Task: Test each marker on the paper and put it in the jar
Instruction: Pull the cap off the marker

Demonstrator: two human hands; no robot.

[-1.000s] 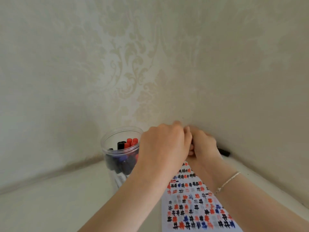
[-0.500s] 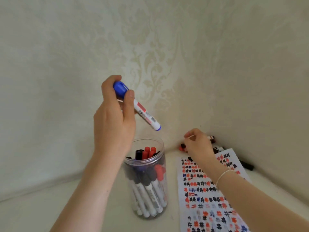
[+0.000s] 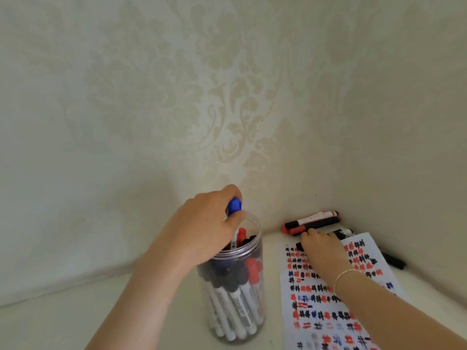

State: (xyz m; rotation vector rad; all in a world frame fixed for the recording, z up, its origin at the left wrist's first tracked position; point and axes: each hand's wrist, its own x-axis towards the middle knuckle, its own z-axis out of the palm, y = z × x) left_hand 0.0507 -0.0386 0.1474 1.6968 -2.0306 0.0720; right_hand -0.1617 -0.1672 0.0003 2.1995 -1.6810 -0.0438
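Item: marker-testing station, task well advanced by the look of it. The clear jar (image 3: 235, 286) is standing at about 6 o'clock in the view, packed with black, red and blue capped markers. The left hand (image 3: 204, 228) is hovering over the jar's mouth, thumb and fingers pinching a blue-capped marker (image 3: 235, 205) by its cap end, the barrel pointing down into the jar; this one is judged as being dropped in. At 4 o'clock the paper (image 3: 328, 299) is lying flat, crowded with rows of black, red and blue test marks. The right hand (image 3: 321, 245) is resting at the sheet's far edge, fingers curling over a black marker (image 3: 299, 246); whether it is truly gripped cannot be told. Untested markers (image 3: 310, 222) are lying just beyond, at 3 o'clock, with another black one (image 3: 394, 261) off the sheet's right edge, so several are remaining. Surface: pale, off-white tabletop (image 3: 75, 311). Room: corner of cream damask-patterned wallpaper (image 3: 227, 97).
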